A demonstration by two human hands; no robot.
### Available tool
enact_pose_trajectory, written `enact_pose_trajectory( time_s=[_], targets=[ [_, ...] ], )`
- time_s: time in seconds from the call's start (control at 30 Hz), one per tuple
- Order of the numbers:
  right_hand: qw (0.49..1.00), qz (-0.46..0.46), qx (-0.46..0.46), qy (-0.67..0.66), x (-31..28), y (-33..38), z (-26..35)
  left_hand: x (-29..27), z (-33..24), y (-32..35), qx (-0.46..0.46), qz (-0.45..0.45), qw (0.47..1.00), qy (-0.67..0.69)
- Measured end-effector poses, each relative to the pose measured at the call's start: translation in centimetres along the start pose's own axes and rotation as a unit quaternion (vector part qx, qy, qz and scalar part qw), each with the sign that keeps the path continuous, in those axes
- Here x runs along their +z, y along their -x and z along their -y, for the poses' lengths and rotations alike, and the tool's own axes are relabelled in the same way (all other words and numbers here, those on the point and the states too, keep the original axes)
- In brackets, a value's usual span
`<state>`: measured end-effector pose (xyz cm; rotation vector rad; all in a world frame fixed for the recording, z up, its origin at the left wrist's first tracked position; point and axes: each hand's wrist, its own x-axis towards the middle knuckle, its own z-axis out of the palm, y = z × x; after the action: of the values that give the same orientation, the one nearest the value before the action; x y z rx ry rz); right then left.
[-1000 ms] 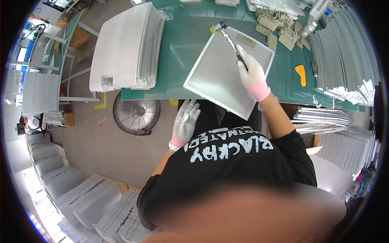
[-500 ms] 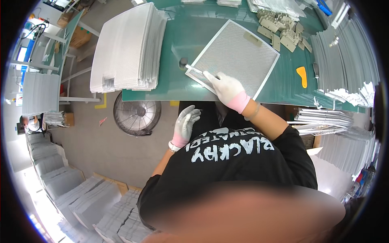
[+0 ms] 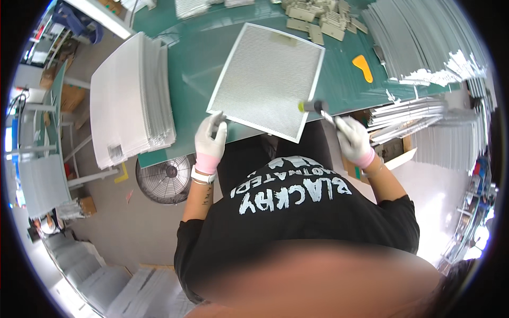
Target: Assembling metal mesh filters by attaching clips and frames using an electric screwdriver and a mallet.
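Note:
A framed mesh panel [image 3: 265, 79] lies tilted on the green table, its near corner jutting past the front edge. My left hand [image 3: 210, 139], in a white glove with a pink cuff, is at the panel's left corner, fingers bent about it; the exact contact is partly hidden. In my gloved right hand [image 3: 353, 139] is the handle of a mallet [image 3: 317, 106] with a black and yellow-green head. That head hovers by the panel's right edge, close to the near corner; whether it touches the frame I cannot tell.
A tall stack of mesh sheets [image 3: 124, 95] stands on the left of the table [image 3: 193, 69]. Beige plastic pieces [image 3: 331, 24], a yellow scraper-like tool [image 3: 362, 69] and stacked panels [image 3: 424, 40] are to the right. A floor fan [image 3: 165, 179] sits below the left edge.
The panel has turned and come nearer the front edge. My left hand has risen to its left corner. My right hand has swung the mallet from the panel's left side to its right.

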<state>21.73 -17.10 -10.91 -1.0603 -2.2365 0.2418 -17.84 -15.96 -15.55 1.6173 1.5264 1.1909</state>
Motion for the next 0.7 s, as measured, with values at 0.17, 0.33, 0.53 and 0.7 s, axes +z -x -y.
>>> enact_pose_trajectory(
  time_s=[0.17,0.33,0.53,0.7],
  targets=[
    [0.984,0.172,0.048,0.021,-0.6,6.1,1.7,1.9,-0.6,-6.4,0.189,-0.019,0.953,-0.235],
    [0.981,0.092,0.172,-0.004,-0.2,7.0,2.8,4.9,0.2,-8.5,0.141,0.089,0.928,-0.333],
    [0.883,0.012,0.424,-0.201,4.5,3.3,4.5,3.0,2.0,-7.5,0.068,0.152,0.91,-0.379],
    [0.867,-0.07,0.433,-0.236,9.5,4.0,4.3,4.8,3.8,-9.4,0.175,0.176,0.919,-0.307]
  ],
)
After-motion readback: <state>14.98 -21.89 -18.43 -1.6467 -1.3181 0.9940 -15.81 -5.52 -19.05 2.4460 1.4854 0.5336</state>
